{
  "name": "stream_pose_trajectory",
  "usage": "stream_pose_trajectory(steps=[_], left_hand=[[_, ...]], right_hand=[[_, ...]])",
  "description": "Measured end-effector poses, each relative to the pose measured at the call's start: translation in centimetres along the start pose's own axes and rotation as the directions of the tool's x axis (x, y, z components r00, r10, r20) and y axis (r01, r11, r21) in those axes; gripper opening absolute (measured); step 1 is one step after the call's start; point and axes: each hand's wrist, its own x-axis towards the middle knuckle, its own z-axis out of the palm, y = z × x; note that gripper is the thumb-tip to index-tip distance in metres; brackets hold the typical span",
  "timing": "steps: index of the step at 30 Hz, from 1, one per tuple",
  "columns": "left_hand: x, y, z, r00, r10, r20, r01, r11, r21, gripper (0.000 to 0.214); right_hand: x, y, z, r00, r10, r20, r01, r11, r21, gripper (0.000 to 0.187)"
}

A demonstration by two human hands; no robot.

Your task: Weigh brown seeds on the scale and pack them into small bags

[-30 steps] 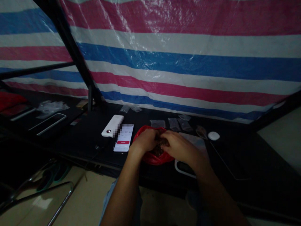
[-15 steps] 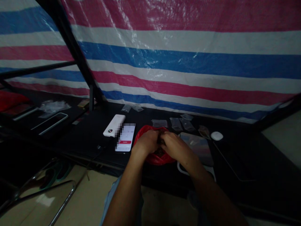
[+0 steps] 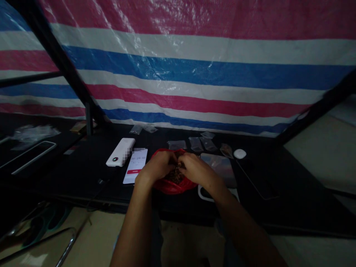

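A red plastic bag (image 3: 169,186) sits open on the black table (image 3: 83,174), with dark brown bits inside it. My left hand (image 3: 157,167) curls over the bag's left rim, fingers closed. My right hand (image 3: 193,167) reaches in from the right, fingertips pinched together above the dark contents. What the fingers hold is too small and dim to name. Both hands almost touch each other over the bag's mouth.
A white power bank (image 3: 120,157) and a lit phone (image 3: 135,170) lie left of the bag. Several small clear bags (image 3: 196,144) and a white round object (image 3: 239,153) lie behind. A scale with a clear sheet (image 3: 219,168) sits to the right. A striped tarp (image 3: 194,74) hangs behind.
The view has shifted right, so everything sits further left in frame. My hands stay over the red bag, fingers still working together at its mouth.
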Motion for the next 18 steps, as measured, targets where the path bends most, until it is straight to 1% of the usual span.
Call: stream_pose_trajectory(steps=[1, 3, 6, 9, 12, 16, 18], left_hand=[[0.1, -0.1, 0.1, 1.0, 0.0, 0.014, 0.0, 1.0, -0.008, 0.026], [0.2, -0.2, 0.4, 1.0, -0.019, 0.021, 0.019, 1.0, -0.001, 0.032], [0.4, -0.2, 0.6, 0.998, -0.063, 0.008, 0.062, 0.996, 0.056, 0.037], [0.6, 0.0, 0.6, 0.998, -0.06, 0.004, 0.059, 0.994, 0.092, 0.032], [0.7, 0.0, 0.7, 0.997, -0.073, 0.019, 0.071, 0.991, 0.111, 0.026], [1.1, -0.2, 1.2, 0.995, -0.068, 0.072, 0.061, 0.993, 0.1, 0.029], [1.2, -0.4, 1.4, 0.996, -0.056, 0.071, 0.048, 0.993, 0.111, 0.03]], right_hand=[[0.0, -0.2, 0.1, 1.0, -0.001, -0.004, 0.001, 1.0, -0.001, 0.014], [-0.1, -0.4, 0.4, 1.0, -0.009, -0.013, 0.009, 1.0, -0.007, 0.017], [-0.1, -0.4, 0.7, 1.0, -0.028, 0.003, 0.028, 0.999, -0.016, 0.018], [0.0, -0.1, 0.5, 0.999, -0.035, 0.015, 0.035, 0.999, -0.005, 0.014], [0.0, 0.0, 0.1, 1.0, 0.0, 0.015, 0.0, 1.0, -0.008, 0.013], [-0.1, -0.2, 0.0, 0.999, 0.017, 0.034, -0.017, 1.0, -0.023, 0.015], [-0.1, -0.3, 0.1, 0.999, 0.026, 0.033, -0.025, 0.999, -0.042, 0.017]])
